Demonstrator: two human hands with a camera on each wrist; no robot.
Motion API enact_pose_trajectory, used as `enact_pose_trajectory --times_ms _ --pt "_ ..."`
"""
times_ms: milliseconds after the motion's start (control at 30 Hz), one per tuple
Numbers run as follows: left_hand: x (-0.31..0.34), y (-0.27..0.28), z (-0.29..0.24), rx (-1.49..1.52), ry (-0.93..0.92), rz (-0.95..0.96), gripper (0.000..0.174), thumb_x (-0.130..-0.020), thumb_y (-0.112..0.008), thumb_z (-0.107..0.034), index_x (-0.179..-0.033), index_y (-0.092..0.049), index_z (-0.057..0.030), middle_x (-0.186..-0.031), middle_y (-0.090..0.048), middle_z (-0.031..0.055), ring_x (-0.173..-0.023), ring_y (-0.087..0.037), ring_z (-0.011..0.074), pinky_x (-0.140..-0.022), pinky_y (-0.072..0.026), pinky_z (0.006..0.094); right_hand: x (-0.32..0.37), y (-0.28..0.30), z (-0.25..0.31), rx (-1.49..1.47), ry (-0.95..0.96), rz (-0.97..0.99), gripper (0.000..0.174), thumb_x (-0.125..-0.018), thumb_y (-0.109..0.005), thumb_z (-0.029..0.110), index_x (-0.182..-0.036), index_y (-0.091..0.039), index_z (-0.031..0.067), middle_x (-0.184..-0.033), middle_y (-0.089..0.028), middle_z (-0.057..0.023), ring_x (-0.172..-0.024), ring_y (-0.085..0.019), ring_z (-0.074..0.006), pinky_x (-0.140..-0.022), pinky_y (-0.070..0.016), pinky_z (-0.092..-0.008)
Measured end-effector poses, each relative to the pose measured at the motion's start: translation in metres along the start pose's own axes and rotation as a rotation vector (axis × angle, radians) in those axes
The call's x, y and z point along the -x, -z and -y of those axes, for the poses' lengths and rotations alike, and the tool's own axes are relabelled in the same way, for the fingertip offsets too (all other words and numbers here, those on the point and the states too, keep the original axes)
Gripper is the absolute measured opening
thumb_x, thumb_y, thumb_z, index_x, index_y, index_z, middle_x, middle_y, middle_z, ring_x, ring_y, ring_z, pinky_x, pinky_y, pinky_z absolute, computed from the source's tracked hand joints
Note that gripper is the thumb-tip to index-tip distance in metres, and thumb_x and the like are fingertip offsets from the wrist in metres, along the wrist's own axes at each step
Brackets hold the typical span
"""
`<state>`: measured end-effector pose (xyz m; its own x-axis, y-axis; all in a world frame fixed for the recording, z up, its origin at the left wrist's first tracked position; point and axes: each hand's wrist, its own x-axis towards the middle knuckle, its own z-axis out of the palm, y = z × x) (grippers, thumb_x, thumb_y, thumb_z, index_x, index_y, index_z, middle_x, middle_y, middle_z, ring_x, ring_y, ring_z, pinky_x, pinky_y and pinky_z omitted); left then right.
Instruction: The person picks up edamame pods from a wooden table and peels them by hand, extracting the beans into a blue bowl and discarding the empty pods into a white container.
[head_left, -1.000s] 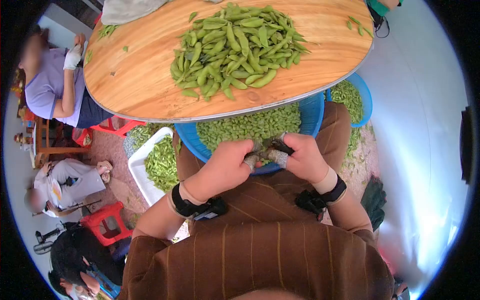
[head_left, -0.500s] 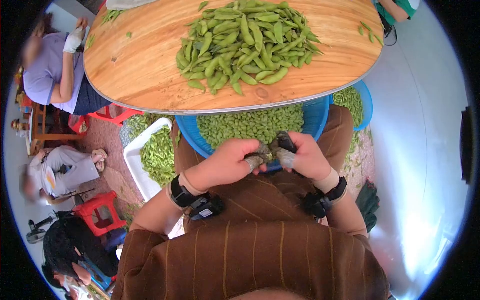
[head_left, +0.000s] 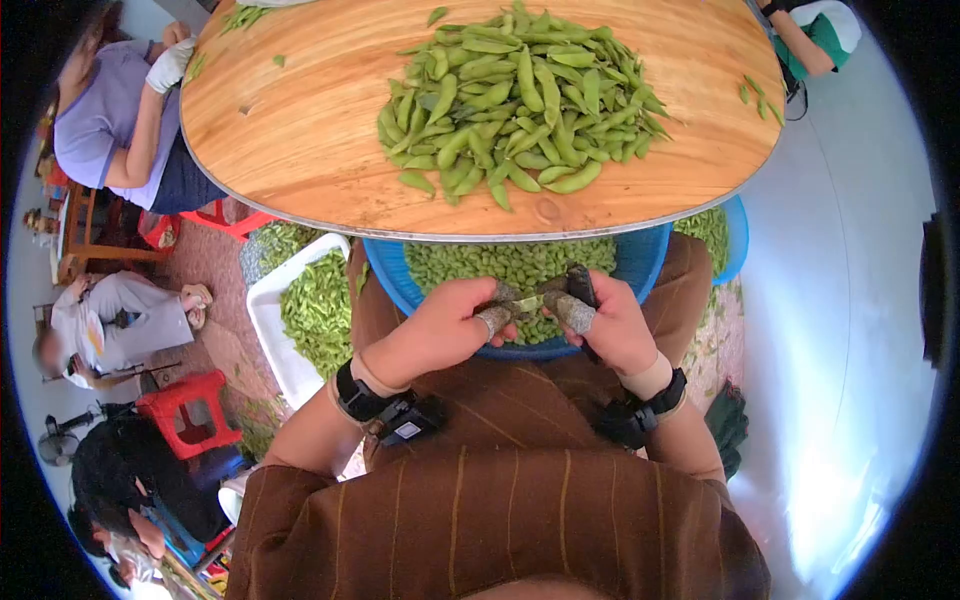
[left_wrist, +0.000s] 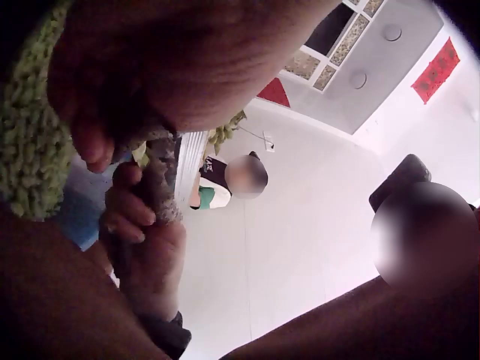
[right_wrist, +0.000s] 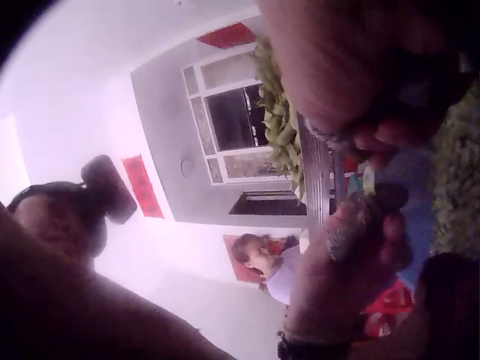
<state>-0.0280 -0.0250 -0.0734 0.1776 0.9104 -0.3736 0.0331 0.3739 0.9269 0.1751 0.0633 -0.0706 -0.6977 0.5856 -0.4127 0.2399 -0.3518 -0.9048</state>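
Note:
A green edamame pod (head_left: 531,302) is pinched between both hands, low over a blue basin (head_left: 390,272) of shelled beans (head_left: 480,262). My left hand (head_left: 452,322) grips one end with its thumb and forefinger, both wrapped in grey tape. From the other side, my right hand (head_left: 618,328) pinches the pod with taped fingers; a black covering or piece stands up along that hand. In the left wrist view the taped fingertips meet close together and hide most of the pod. A heap of whole pods (head_left: 530,110) lies on the wooden table (head_left: 310,130) just beyond.
The table edge overhangs the basin's far side. A white tray (head_left: 268,305) of pods stands on the floor at left, and another blue basin (head_left: 738,235) at right. Several people are around, one at the table's left (head_left: 110,120). A red stool (head_left: 190,410) is at lower left.
The hands have drawn slightly apart from their closer position, and the pod now shows between the fingertips. The head view has shifted a little, moving the table and heap rightward.

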Motion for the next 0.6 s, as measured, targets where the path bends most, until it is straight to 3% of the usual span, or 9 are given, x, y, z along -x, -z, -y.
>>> enact_pose_trajectory --times_ms 67,133,200,233,300,433,500,600 --pt "0.0 -0.002 0.002 0.036 -0.022 -0.02 0.012 -0.089 -0.05 -0.004 -0.095 -0.059 0.0016 -0.084 -0.063 0.0049 -0.071 -0.058 0.0105 -0.064 -0.0491 0.0248 -0.001 -0.009 0.0 0.016 0.069 -0.029 0.017 -0.084 -0.063 0.012 -0.095 -0.059 0.0005 -0.071 -0.058 0.0002 -0.061 -0.05 -0.007 -0.056 -0.0429 -0.0235" --pt "-0.002 -0.006 0.003 -0.076 -0.157 -0.046 0.012 -0.089 -0.05 -0.004 -0.096 -0.059 0.001 -0.087 -0.062 0.0046 -0.072 -0.057 0.0097 -0.064 -0.0486 0.0243 -0.002 -0.012 0.0 0.03 0.138 -0.061 0.017 -0.084 -0.063 0.013 -0.096 -0.059 0.0007 -0.07 -0.058 0.0003 -0.06 -0.049 -0.0058 -0.054 -0.0421 -0.0222" --pt "-0.002 -0.003 -0.007 -0.084 -0.098 -0.004 0.012 -0.089 -0.05 -0.003 -0.096 -0.059 0.0007 -0.085 -0.062 0.0041 -0.07 -0.057 0.0095 -0.063 -0.0486 0.0243 -0.004 -0.01 -0.002 0.211 0.221 -0.058 0.015 -0.086 -0.061 0.013 -0.095 -0.059 0.0014 -0.072 -0.058 0.0008 -0.059 -0.05 -0.006 -0.054 -0.0422 -0.022" --pt "-0.002 -0.002 -0.011 -0.094 -0.042 0.041 0.011 -0.089 -0.05 -0.003 -0.096 -0.058 0.0004 -0.083 -0.063 0.0037 -0.069 -0.058 0.0093 -0.061 -0.0486 0.0243 -0.003 -0.009 -0.001 0.21 0.221 -0.059 0.015 -0.086 -0.061 0.013 -0.095 -0.059 0.0014 -0.072 -0.058 0.0008 -0.059 -0.05 -0.006 -0.054 -0.0422 -0.022" --pt "-0.001 -0.001 -0.015 -0.095 -0.009 0.037 0.011 -0.089 -0.051 -0.004 -0.094 -0.059 0.0003 -0.08 -0.062 0.0033 -0.066 -0.058 0.0092 -0.06 -0.0486 0.0243 -0.003 -0.005 0.001 0.053 0.009 -0.048 0.016 -0.084 -0.063 0.012 -0.092 -0.058 0.0005 -0.075 -0.059 0.0002 -0.065 -0.053 -0.0103 -0.058 -0.0457 -0.0275" --pt "-0.003 -0.005 -0.012 -0.043 0.026 -0.019 0.01 -0.088 -0.051 -0.005 -0.088 -0.059 0.0002 -0.075 -0.062 0.0025 -0.061 -0.057 0.0088 -0.056 -0.0484 0.0241 -0.003 -0.01 -0.008 0.015 0.08 -0.125 0.016 -0.081 -0.065 0.011 -0.091 -0.058 0.0005 -0.075 -0.059 -0.0001 -0.064 -0.053 -0.011 -0.058 -0.0461 -0.0287" --pt "-0.005 -0.006 -0.006 -0.11 -0.03 -0.038 0.011 -0.089 -0.051 -0.005 -0.087 -0.06 0.0001 -0.075 -0.062 0.0026 -0.061 -0.057 0.0087 -0.055 -0.0482 0.024 -0.007 -0.009 -0.011 0.697 0.567 -0.361 0.013 -0.081 -0.064 0.011 -0.088 -0.058 0.002 -0.069 -0.056 0.0018 -0.059 -0.051 -0.0079 -0.054 -0.0443 -0.0252" --pt "-0.003 -0.004 -0.01 -0.213 -0.112 -0.004 0.011 -0.09 -0.051 -0.007 -0.086 -0.06 -0.0002 -0.075 -0.062 0.0025 -0.061 -0.057 0.0083 -0.056 -0.048 0.0236 -0.003 -0.003 -0.006 0.784 0.564 -0.195 0.011 -0.081 -0.064 0.01 -0.086 -0.057 0.0021 -0.064 -0.053 -0.0008 -0.058 -0.052 -0.0083 -0.054 -0.0441 -0.0245"
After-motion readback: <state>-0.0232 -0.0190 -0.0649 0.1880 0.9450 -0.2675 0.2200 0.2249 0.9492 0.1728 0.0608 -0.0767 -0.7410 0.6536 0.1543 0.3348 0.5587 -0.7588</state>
